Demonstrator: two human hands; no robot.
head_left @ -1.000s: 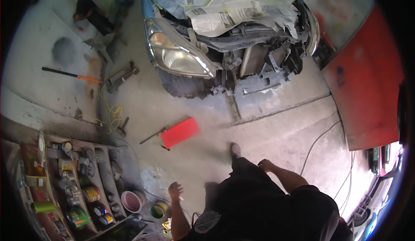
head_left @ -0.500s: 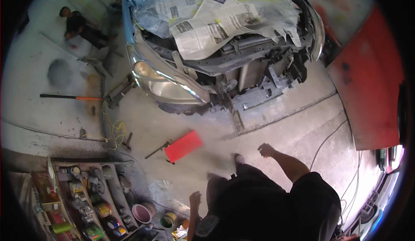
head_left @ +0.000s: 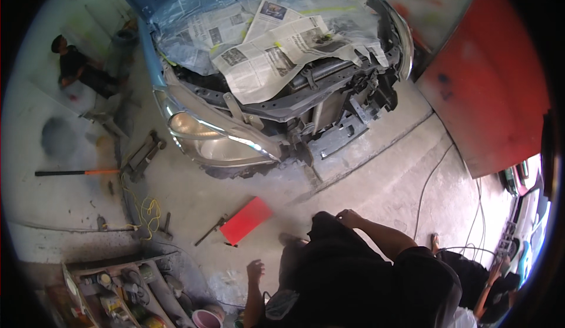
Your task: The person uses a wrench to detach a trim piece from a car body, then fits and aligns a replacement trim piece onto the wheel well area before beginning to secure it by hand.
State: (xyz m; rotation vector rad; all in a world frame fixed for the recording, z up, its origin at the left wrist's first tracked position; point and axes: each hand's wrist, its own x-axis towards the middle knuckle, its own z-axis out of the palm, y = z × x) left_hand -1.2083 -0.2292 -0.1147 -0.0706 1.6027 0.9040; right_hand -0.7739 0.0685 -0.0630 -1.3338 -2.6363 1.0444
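Note:
My left hand (head_left: 255,270) hangs at my left side with loosely bent, parted fingers and nothing in it. The shelf of cans is the thing closest to it. My right hand (head_left: 349,218) is in front of me beside my raised dark trouser leg (head_left: 325,225). Its fingers are loosely curled, with nothing visible in them. Ahead stands a blue car with its front bumper off, its headlight (head_left: 220,150) and metal front frame exposed. Newspaper sheets (head_left: 259,72) and plastic film cover its engine bay. A flat red rectangular piece (head_left: 246,220) lies on the floor, touching a dark bar-like tool (head_left: 212,230).
A shelf (head_left: 120,263) with cans stands at lower left, a pink bucket (head_left: 207,318) beside it. Yellow cord (head_left: 150,213) and a jack-like tool (head_left: 144,156) lie left. A large red panel (head_left: 488,92) leans right, near floor cables (head_left: 425,195). One person (head_left: 82,69) is far left, another (head_left: 471,278) lower right.
The view has shifted, with the car and floor things lower and further left. My right hand has come in beside my leg, which is now raised. Another person has appeared at lower right.

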